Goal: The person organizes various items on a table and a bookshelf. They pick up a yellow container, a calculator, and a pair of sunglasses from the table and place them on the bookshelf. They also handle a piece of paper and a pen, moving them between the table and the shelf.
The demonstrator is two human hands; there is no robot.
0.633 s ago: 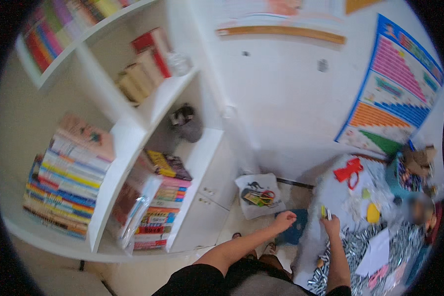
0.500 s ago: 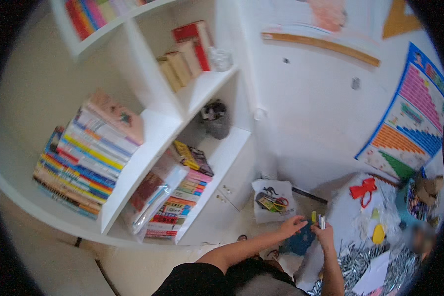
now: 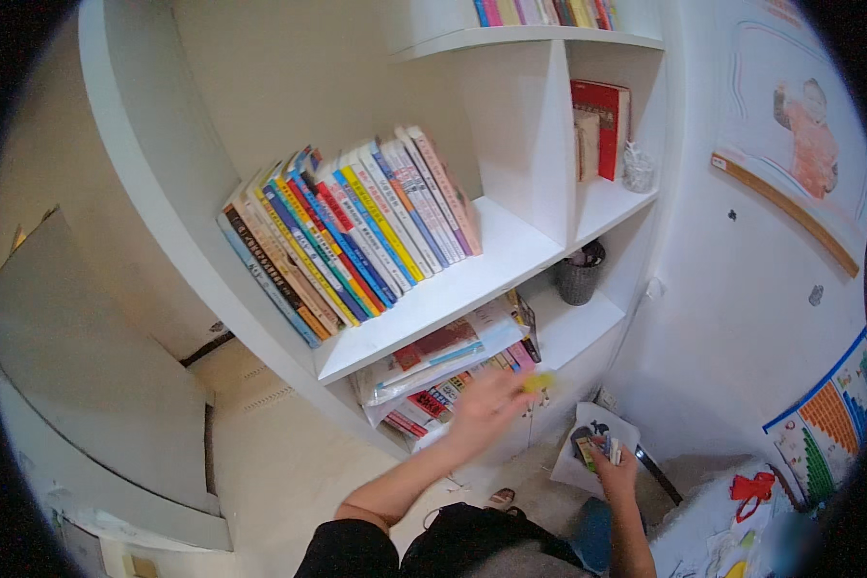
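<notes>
Stretched out in front of the lower shelf, my left hand (image 3: 487, 412) pinches a small yellow-green object (image 3: 538, 382), smeared by motion so its kind cannot be made out. Farther right and lower, my right hand (image 3: 617, 472) is closed around a bunch of short stick-like things (image 3: 612, 448), white and bluish, perhaps markers. Behind my left hand lie stacked books (image 3: 433, 395) with a clear plastic sleeve of papers (image 3: 433, 354) on top. Just behind my right hand is a white bag (image 3: 570, 460) with something dark on it.
A white bookshelf (image 3: 539, 223) fills the middle, with a leaning row of books (image 3: 356, 231) and a dark woven basket (image 3: 580, 277). At the lower right, a light-covered surface (image 3: 694, 525) carries a red item (image 3: 749, 488). A grey door panel (image 3: 96, 356) stands at left.
The view has swung left toward the shelf. My left hand has moved away from my right hand, carrying the yellow-green object, which was at my right hand before.
</notes>
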